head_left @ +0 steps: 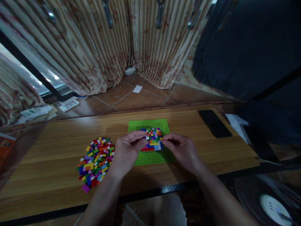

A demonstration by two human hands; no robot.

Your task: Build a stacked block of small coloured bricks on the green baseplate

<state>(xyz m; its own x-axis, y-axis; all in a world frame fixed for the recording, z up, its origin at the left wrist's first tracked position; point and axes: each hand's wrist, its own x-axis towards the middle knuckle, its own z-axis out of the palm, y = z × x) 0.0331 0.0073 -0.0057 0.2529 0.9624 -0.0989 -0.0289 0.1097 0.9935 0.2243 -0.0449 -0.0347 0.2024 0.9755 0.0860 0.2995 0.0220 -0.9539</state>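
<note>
Both hands meet over a green base plate (150, 125) that lies flat on the wooden table (58, 169), near its far edge. The left hand (127, 150) curls its fingers in narrowly against the left side of a patch of small coloured bricks (154, 138) built on the plate; the thumb and fingertips touch the patch, but whether they pinch a single loose brick is hidden by the fingers themselves. The right hand (181, 149) does the same from the right, fingertips drawn close together at the patch's edge, and any piece between them is too small to make out. The hands cover the plate's lower middle. To the left, well apart from the plate, lies a heap of loose bricks (96, 161). A dark phone (214, 123) rests on the table to the right. The right side of the view is dim, and the things there are hard to tell.
</note>
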